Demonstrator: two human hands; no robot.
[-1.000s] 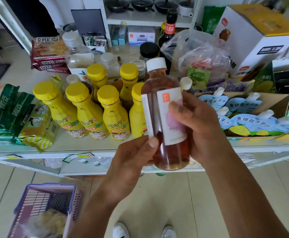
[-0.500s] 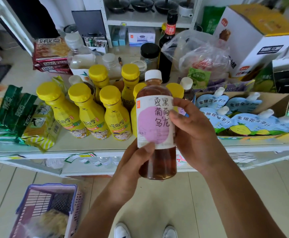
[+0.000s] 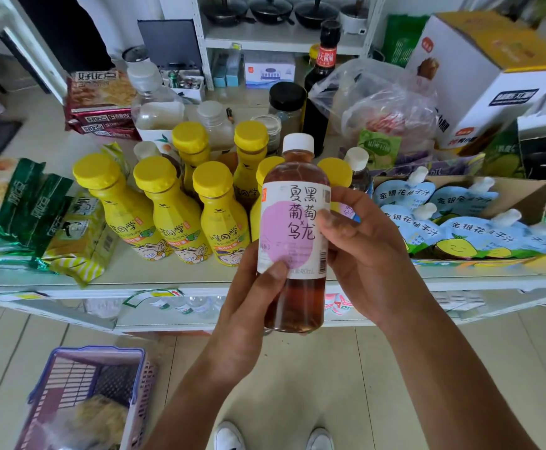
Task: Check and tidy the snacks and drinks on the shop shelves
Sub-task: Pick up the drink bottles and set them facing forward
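Basket (image 3: 54,368): on the floor, lower left, in front of the shelf (image 3: 167,274).
Left hand (image 3: 249,306): fingers curled round the lower half of the tea bottle (image 3: 294,222), thumb pressed on the label.
Right hand (image 3: 369,251): fingers and thumb clamped on the label's right side.
Tea bottle: upright, white cap on, held clear of the shelf's front edge.
Yellow bottles (image 3: 223,222): grouped upright just behind that edge.
Pouch carton (image 3: 525,196): towards the shelf's right end.

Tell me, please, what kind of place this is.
Most likely a small grocery shop. The white shelf carries a group of identical yellow-capped bottles, an open carton displays blue juice pouches, and a purple shopping basket stands on the floor. The left hand and right hand hold a tea bottle.
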